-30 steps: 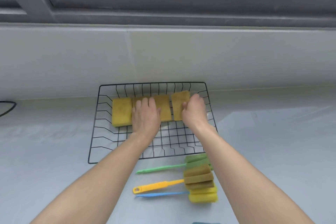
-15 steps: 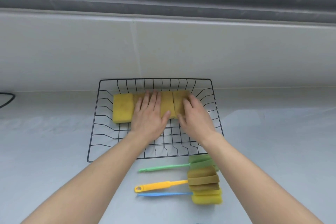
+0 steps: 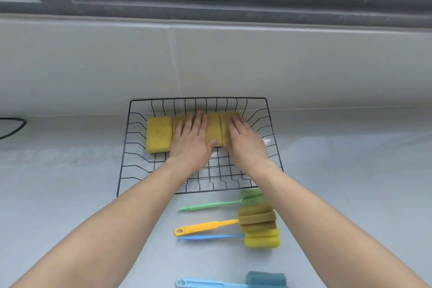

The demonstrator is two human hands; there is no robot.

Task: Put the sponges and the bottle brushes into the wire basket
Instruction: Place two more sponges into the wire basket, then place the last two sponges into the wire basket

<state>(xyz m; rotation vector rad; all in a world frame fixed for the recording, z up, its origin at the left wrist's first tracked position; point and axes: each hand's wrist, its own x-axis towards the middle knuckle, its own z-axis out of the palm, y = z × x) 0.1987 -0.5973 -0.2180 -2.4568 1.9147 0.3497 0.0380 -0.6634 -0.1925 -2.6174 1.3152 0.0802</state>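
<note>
basket (image 3: pixel 131 147): black wire, on the counter by the wall.
sponges (image 3: pixel 159 134): yellow, side by side in a row along the basket's far half.
brushes (image 3: pixel 257 220): four with foam heads, green, yellow, blue, light blue handles, lying just in front of the basket.

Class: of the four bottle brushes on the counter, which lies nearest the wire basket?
The green-handled brush: its green sponge head sits just below the wire basket front rim; the yellow, blue and light-blue ones lie closer to the camera.

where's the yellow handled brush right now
In the head view the yellow-handled brush lies on the counter just in front of the wire basket, between the green brush and the blue brush, under the right forearm.
</note>
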